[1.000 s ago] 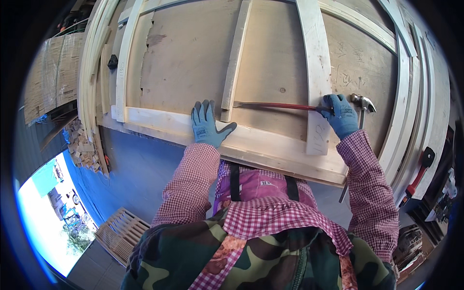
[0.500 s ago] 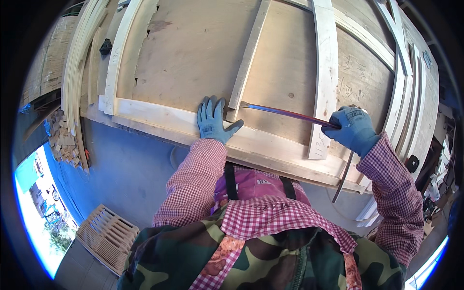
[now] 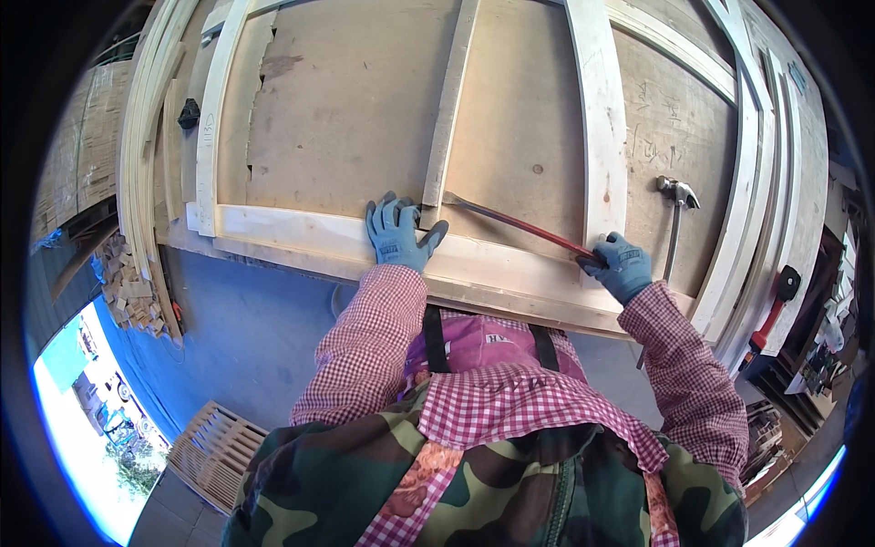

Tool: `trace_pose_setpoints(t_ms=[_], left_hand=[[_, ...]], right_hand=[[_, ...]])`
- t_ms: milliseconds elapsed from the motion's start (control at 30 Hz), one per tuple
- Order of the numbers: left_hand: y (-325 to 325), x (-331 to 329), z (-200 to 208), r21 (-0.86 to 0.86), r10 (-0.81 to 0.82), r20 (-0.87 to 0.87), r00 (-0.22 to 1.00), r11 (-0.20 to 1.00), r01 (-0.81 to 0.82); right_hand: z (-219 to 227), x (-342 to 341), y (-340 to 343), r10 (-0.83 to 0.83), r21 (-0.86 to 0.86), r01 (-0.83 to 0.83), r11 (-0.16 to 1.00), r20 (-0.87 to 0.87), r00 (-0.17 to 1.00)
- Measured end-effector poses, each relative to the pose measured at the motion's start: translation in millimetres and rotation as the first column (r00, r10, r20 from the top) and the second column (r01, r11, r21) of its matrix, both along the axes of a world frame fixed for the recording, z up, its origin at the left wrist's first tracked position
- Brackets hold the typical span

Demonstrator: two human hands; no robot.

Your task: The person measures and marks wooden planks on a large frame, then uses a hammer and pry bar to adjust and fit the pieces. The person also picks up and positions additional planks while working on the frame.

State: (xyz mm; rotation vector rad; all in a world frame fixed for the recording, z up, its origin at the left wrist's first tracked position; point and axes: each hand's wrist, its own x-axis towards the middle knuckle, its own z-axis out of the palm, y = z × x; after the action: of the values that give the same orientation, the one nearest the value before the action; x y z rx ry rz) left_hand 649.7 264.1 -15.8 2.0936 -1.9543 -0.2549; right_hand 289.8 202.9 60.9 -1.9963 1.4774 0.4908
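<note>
Right hand (image 3: pixel 622 267) is wrapped around a red pry bar (image 3: pixel 529 227) slanting across mid-frame, its tip by the lower end of a wooden slat (image 3: pixel 452 109). Left hand (image 3: pixel 398 239) straddles that same end near frame centre — can't tell if it's actually gripping. Hammer (image 3: pixel 679 191) lies upper right.

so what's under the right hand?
The right hand is closed around a red bar; a pale slat runs in beneath. The bar's gripped end and the slat's covered part can't be seen.
</note>
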Motion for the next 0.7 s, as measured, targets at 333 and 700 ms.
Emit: trace_pose_setpoints(t_ms=[333,700], left_hand=[[3.4,7.3,-19.0,-0.089,0.002,0.044,0.999,0.996,0.001],[4.1,6.6,-22.6,-0.097,-0.022,0.043,0.999,0.995,0.026]], right_hand=[[138.6,90.9,-37.4,0.449,0.237,-0.391,0.889,-0.287,0.846],[27.0,3.4,69.2,-0.097,0.207,0.096,0.974,-0.002,0.995]])
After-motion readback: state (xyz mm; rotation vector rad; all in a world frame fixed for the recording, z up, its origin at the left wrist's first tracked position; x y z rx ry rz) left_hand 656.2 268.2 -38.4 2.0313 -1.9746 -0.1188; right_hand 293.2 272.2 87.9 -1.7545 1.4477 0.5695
